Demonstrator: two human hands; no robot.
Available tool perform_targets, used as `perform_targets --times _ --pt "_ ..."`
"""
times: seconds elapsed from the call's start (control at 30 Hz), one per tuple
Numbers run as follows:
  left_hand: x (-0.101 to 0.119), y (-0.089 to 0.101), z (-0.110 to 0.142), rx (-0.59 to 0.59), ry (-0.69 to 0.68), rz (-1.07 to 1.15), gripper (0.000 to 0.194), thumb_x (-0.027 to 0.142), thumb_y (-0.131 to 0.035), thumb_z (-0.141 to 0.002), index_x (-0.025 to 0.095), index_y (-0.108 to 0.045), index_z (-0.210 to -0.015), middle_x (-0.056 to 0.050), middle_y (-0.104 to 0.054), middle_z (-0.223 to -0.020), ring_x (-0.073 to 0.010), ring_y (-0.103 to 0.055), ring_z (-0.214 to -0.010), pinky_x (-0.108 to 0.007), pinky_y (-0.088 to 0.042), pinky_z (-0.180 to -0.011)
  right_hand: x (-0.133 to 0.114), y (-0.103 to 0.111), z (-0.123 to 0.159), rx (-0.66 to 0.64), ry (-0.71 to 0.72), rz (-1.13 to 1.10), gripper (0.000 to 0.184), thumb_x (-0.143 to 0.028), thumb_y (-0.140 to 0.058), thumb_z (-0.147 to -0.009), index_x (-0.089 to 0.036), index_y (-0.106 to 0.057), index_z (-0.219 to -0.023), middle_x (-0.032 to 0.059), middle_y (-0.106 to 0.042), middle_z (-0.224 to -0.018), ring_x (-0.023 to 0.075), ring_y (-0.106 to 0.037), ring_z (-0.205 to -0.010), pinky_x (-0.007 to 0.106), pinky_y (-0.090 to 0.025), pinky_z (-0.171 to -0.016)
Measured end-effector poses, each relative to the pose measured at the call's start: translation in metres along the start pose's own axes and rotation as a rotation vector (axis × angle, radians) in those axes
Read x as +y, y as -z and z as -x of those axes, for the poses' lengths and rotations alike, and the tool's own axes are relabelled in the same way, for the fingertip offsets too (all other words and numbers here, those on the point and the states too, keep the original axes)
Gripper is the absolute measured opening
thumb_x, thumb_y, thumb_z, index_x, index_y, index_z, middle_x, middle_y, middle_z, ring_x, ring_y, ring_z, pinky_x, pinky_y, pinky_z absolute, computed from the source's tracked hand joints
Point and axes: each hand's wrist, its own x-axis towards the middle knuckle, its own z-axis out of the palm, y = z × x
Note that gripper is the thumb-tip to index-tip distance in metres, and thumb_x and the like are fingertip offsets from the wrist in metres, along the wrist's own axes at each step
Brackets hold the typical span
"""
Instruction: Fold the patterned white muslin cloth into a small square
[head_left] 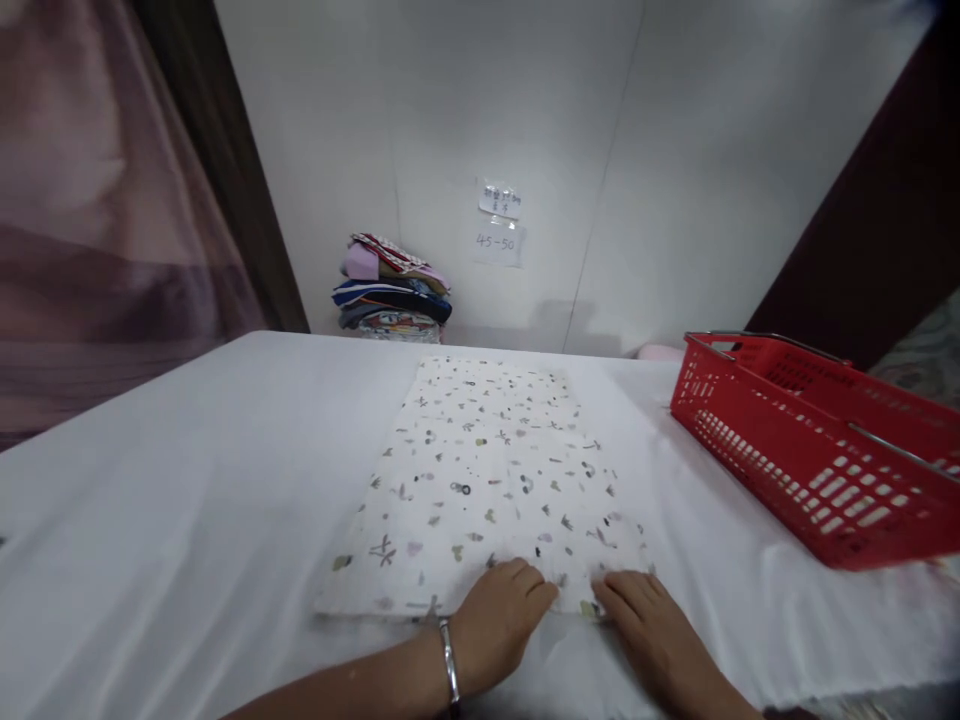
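1. Patterned cloth lies flat on white-draped tabletop; uneven pull could skew it.
2. Left hand, right hand: fingers half-curled at near edge, can't tell if pinching; loose hold could slip.

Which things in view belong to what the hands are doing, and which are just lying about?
In use:
- patterned cloth, left hand and right hand at its near edge
- white-covered table beneath

Apparently just about, untouched:
- red basket
- fabric stack
- wall labels
- curtain

Red basket, fabric stack, wall notes, curtain
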Motion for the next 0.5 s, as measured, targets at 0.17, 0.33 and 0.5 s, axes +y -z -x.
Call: perform_targets --times 0.17,0.33,0.5 --pt "0.0 -0.001 0.002 0.013 0.029 0.045 0.027 0.012 -0.048 -0.081 0.021 -0.048 -0.106 -0.002 -0.058 -0.098 -0.0171 -0.048 -0.089 -0.029 -0.042 -0.077 -0.005 -0.015 -0.009 0.086 0.074 -0.023 0.034 -0.011 -0.036 -0.088 -0.02 -0.05 -0.117 0.0081 -0.062 -0.098 0.0194 -0.056 -0.084 0.031 -0.046 -0.074" --pt "0.001 -0.004 0.003 0.034 0.027 0.005 0.021 0.016 -0.048 -0.082 0.02 -0.048 -0.103 -0.002 -0.059 -0.093 -0.0169 -0.049 -0.087 -0.029 -0.04 -0.074 -0.001 -0.02 -0.009 0.079 0.103 -0.08 0.038 -0.016 -0.04 -0.086 -0.025 -0.046 -0.122 0.0066 -0.063 -0.099 0.0204 -0.057 -0.084 0.031 -0.047 -0.074" --pt "0.001 -0.001 0.007 0.015 -0.019 -0.115 0.02 0.023 -0.052 -0.081 0.018 -0.047 -0.099 -0.004 -0.058 -0.093 -0.0189 -0.049 -0.086 -0.032 -0.037 -0.071 0.008 -0.013 -0.009 -0.051 0.137 -0.116 0.05 -0.032 -0.055 -0.081 -0.031 -0.041 -0.129 0.006 -0.064 -0.102 0.0238 -0.06 -0.086 0.033 -0.049 -0.075"
